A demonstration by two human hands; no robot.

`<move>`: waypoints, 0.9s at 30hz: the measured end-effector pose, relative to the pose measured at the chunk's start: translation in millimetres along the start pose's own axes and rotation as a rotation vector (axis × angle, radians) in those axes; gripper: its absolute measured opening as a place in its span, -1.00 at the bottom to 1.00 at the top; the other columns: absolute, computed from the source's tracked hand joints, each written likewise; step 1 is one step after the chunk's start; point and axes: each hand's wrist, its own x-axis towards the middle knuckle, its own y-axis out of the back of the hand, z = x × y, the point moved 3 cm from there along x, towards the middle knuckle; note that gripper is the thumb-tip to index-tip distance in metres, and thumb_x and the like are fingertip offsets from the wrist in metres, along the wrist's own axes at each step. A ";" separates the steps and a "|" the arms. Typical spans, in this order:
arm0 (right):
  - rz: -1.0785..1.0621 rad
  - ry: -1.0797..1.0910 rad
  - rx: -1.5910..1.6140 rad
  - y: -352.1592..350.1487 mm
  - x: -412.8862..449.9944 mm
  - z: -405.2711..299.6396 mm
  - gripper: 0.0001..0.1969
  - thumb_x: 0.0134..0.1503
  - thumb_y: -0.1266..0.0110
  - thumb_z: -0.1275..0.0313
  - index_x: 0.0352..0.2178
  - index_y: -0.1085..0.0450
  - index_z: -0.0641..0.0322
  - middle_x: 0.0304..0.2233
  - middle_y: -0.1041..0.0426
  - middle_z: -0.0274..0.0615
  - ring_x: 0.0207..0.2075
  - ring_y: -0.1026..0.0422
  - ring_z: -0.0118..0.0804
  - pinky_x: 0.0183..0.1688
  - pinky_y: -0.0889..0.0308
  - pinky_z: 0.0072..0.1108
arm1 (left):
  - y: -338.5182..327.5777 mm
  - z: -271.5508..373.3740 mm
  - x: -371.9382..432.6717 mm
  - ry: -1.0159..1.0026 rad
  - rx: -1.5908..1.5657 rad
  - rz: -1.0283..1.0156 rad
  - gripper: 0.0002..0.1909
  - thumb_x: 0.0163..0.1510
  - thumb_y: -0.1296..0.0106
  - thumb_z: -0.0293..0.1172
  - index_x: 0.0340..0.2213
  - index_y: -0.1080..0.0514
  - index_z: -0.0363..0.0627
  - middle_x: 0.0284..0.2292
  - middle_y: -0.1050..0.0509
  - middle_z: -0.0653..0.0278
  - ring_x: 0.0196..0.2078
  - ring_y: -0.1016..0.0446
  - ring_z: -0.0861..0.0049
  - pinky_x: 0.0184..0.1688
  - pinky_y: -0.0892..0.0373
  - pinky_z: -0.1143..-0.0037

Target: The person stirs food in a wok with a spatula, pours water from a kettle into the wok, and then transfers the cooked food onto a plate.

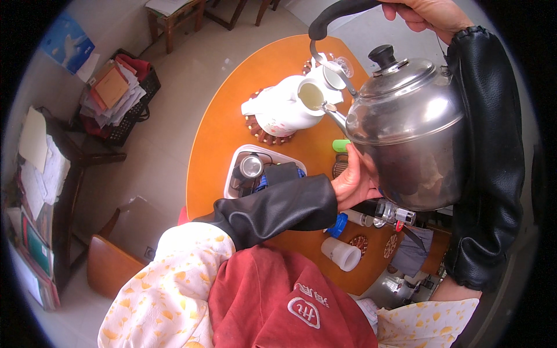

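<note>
A large stainless steel kettle [404, 130] hangs tilted above the table, its handle in my right hand [428, 17]. My left hand [357, 180] presses against the kettle's lower side, fingers partly hidden behind it. The kettle's spout points at the open mouth of a white floral pitcher [285, 106], in which pale liquid shows; whether liquid is flowing cannot be told. The pitcher stands on a brown beaded trivet [270, 138]. Just beyond it is another white vessel [333, 78], open at the top.
An orange wooden table [213, 126] holds a white plastic bin [230, 174] with a metal-topped item and cables, a translucent cup [341, 254], a blue lid [337, 225] and a green object [340, 145]. A wooden chair [111, 265] and a black crate of papers [150, 82] stand left.
</note>
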 end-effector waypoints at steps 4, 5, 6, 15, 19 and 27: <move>0.005 0.000 -0.012 -3.6 5.6 -0.9 -0.85 -0.12 0.05 0.41 -0.55 -0.33 0.30 -0.77 -0.25 -0.31 -0.86 0.01 -0.67 -0.83 0.14 -0.80 | 2.6 4.3 2.2 -0.006 0.003 -0.012 -0.02 -0.43 0.69 0.43 -0.01 0.20 0.04 -0.02 0.03 0.29 0.00 0.01 0.48 -0.02 0.03 0.41; 0.020 0.004 -0.028 -4.3 6.8 0.0 -0.85 -0.12 0.05 0.41 -0.55 -0.33 0.30 -0.77 -0.25 -0.31 -0.86 0.01 -0.67 -0.83 0.14 -0.80 | 3.4 3.2 2.8 -0.007 0.003 -0.016 -0.01 -0.44 0.69 0.43 -0.01 0.20 0.05 -0.02 0.04 0.29 0.00 0.02 0.48 -0.02 0.03 0.41; 0.020 0.004 -0.028 -4.6 8.2 0.3 -0.85 -0.12 0.05 0.41 -0.55 -0.33 0.30 -0.77 -0.25 -0.31 -0.86 0.01 -0.67 -0.83 0.14 -0.80 | 3.3 4.2 3.5 -0.008 0.001 -0.021 -0.01 -0.44 0.69 0.43 -0.01 0.20 0.05 -0.02 0.04 0.29 0.00 0.03 0.47 -0.02 0.03 0.40; 0.026 0.027 -0.035 -7.6 4.4 -5.7 -0.85 -0.12 0.05 0.41 -0.57 -0.33 0.31 -0.77 -0.26 -0.32 -0.86 0.00 -0.67 -0.82 0.13 -0.80 | 3.5 2.5 6.8 -0.032 0.017 -0.068 0.00 -0.46 0.66 0.43 0.00 0.24 0.05 0.00 0.11 0.28 0.03 0.08 0.43 -0.01 0.07 0.35; 0.038 0.038 -0.092 -10.1 -5.1 -17.2 -0.86 -0.12 0.06 0.42 -0.57 -0.33 0.31 -0.77 -0.26 -0.32 -0.85 0.00 -0.66 -0.82 0.13 -0.81 | -1.3 1.1 8.1 -0.046 0.039 -0.094 0.01 -0.47 0.65 0.44 0.00 0.25 0.05 0.01 0.13 0.28 0.04 0.10 0.41 0.00 0.08 0.33; 0.014 0.035 -0.121 -12.6 -15.7 -24.7 -0.87 -0.12 0.06 0.43 -0.55 -0.33 0.30 -0.78 -0.25 -0.31 -0.85 -0.01 -0.66 -0.82 0.14 -0.81 | -6.3 -3.4 8.7 -0.079 0.072 -0.157 0.03 -0.49 0.63 0.44 0.00 0.28 0.06 0.03 0.19 0.27 0.06 0.15 0.38 0.01 0.11 0.29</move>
